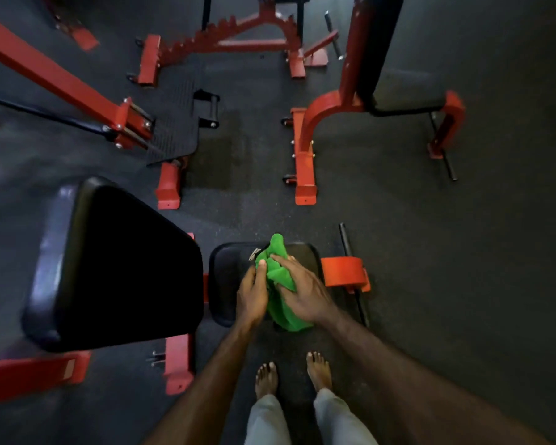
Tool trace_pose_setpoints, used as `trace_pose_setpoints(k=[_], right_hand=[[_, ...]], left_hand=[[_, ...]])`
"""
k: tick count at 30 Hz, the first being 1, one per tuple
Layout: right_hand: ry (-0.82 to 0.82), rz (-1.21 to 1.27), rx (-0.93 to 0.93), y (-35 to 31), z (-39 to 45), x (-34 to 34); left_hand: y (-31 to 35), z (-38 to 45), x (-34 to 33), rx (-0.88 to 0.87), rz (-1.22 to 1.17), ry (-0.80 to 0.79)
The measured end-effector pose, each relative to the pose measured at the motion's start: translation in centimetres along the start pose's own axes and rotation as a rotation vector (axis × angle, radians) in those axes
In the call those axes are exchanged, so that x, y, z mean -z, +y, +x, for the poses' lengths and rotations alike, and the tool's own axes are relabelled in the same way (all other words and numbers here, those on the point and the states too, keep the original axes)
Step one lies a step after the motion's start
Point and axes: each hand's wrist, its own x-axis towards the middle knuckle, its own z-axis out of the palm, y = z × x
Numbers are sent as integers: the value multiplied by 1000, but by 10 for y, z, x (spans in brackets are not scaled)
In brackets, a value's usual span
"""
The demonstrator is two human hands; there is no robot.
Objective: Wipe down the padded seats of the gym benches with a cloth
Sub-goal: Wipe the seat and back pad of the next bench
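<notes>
Dark rubber gym floor [430, 252] lying under small black padded seat [225, 277]; left hand [252, 292] and right hand [302, 292] both grasping crumpled green cloth [278, 277] between fingers, above seat.

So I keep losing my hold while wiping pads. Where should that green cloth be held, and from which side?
Hold the bunched middle of the green cloth, coming down from above. It lies crumpled over the small seat pad, so its raised folds give fingers something to curl around. The left hand and right hand already grip it there, one from each side.
</notes>
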Motion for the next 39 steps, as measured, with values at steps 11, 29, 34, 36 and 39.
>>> trace_pose_setpoints(k=[11,29,34,36,39], right_hand=[[200,107,-140,-126,-65,97],[858,820,-239,-98,-104,352],[923,792,-192,-39,-136,441],[868,755,-152,-12,-153,485],[748,666,-136,21,-173,534]], left_hand=[[116,-97,11,-85,-201,-288],[325,-133,-177,-506,-182,-464],[355,-149,-282,-487,-228,-440],[366,-162,-334,-468,-230,-432],[377,-177,-396,-390,-253,-444]])
